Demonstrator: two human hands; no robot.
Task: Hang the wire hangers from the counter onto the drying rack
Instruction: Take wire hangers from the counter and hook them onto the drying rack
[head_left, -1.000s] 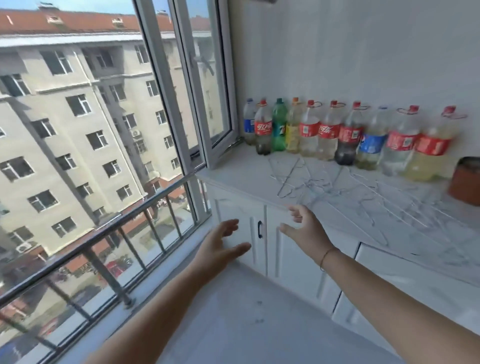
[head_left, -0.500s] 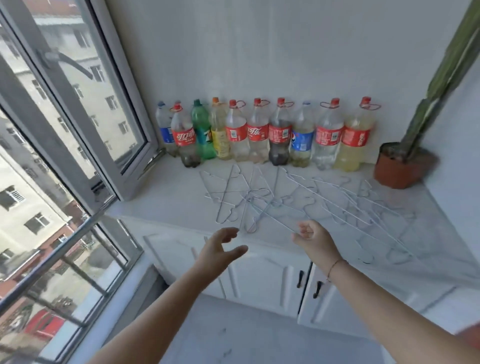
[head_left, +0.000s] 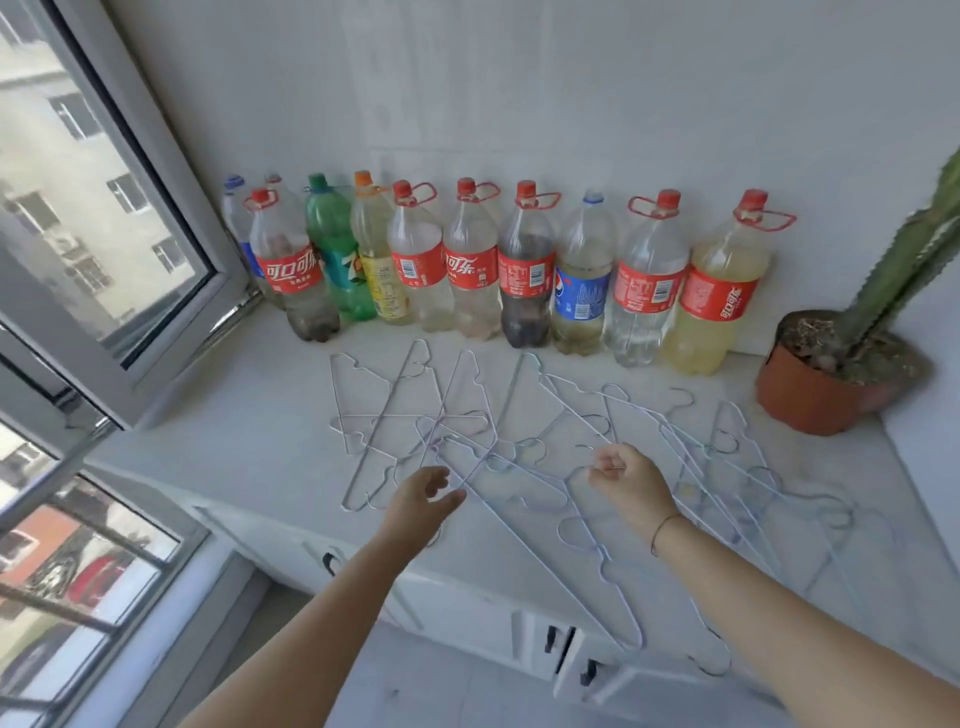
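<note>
Thin metal wire hangers (head_left: 519, 467), smooth with a pale sheen, lie on a matt white stone-look tabletop (head_left: 249, 415). Along its back edge stand clear plastic bottles (head_left: 524, 275) with glossy paper-like labels. At the right edge sits a matt terracotta-coloured pot (head_left: 800, 395).

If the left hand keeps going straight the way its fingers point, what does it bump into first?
Probably the wire hangers lying tangled on the counter. The left hand hovers open at their near edge, fingers aimed toward them. Height above them is hard to judge.
</note>
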